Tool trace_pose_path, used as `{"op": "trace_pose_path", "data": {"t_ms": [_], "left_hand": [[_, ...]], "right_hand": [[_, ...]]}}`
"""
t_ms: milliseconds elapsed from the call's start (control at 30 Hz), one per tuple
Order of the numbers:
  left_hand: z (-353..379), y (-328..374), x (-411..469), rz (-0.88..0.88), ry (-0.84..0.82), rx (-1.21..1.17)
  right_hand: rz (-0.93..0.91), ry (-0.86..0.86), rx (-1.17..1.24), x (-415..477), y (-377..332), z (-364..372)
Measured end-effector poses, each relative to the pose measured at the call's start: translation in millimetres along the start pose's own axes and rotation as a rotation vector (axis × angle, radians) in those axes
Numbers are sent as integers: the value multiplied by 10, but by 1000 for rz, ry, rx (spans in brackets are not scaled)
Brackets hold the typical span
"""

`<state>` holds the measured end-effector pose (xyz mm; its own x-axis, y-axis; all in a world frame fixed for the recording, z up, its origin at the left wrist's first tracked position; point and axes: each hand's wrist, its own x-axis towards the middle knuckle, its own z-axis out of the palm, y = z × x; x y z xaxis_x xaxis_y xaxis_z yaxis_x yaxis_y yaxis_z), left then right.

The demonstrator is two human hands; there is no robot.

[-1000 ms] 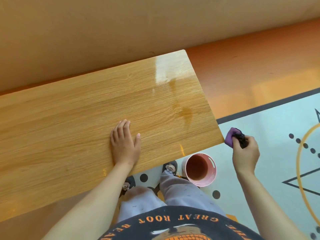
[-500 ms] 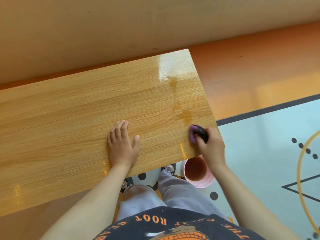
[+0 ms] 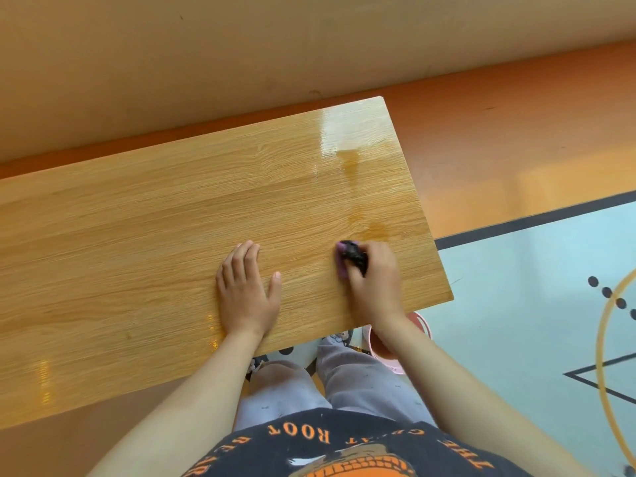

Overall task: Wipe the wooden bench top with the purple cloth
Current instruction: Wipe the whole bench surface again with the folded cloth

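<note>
Looking down from the head camera, one sees the right hand (image 3: 373,280) pressing the purple cloth (image 3: 343,261) on the wooden bench top (image 3: 137,253), near its right end and not far from the front edge. The fingers are curled round the cloth, which is bunched into a small wad, probably so that the hand can push hard on one small place. Something dark lies on the wad under the fingers; what it is cannot be told. Just beyond the cloth there is a darker wet patch (image 3: 377,230), so this end seems to be the part in work. The left hand (image 3: 246,290) lies flat on the wood beside it, fingers straight and together, thumb spread, holding nothing; it seems to carry the person's weight while leaning forward. A pink bucket (image 3: 390,354) stands on the floor below the front edge, partly hidden by the right forearm, probably put there to be near for rinsing. The long left part of the top seems not yet wiped, so much of the task remains
</note>
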<state>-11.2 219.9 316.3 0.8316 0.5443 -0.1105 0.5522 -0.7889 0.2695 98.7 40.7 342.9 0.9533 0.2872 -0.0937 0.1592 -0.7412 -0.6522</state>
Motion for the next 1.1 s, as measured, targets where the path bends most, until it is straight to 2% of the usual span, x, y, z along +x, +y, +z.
{"op": "trace_pose_path", "data": {"t_ms": [100, 200, 400, 600, 700, 933, 1033, 1100], "left_hand": [[1, 1, 5, -2, 1, 1], [8, -5, 14, -3, -2, 2], [7, 3, 14, -2, -8, 4], [10, -4, 16, -7, -15, -5], [3, -2, 14, -10, -11, -10], [-1, 5, 9, -15, -4, -9], [-1, 9, 14, -16, -4, -5], [-1, 6, 9, -21, -9, 0]], "right_hand": [[-105, -82, 14, 38, -263, 219], [-114, -43, 26, 120, -218, 181], [151, 231, -56, 471, 512, -450], [237, 311, -136, 561, 699, -590], [146, 244, -99, 528, 420, -390], [-219, -82, -5, 485, -436, 274], [-220, -131, -5, 627, -470, 281], [-170, -79, 19, 734, -337, 146]]}}
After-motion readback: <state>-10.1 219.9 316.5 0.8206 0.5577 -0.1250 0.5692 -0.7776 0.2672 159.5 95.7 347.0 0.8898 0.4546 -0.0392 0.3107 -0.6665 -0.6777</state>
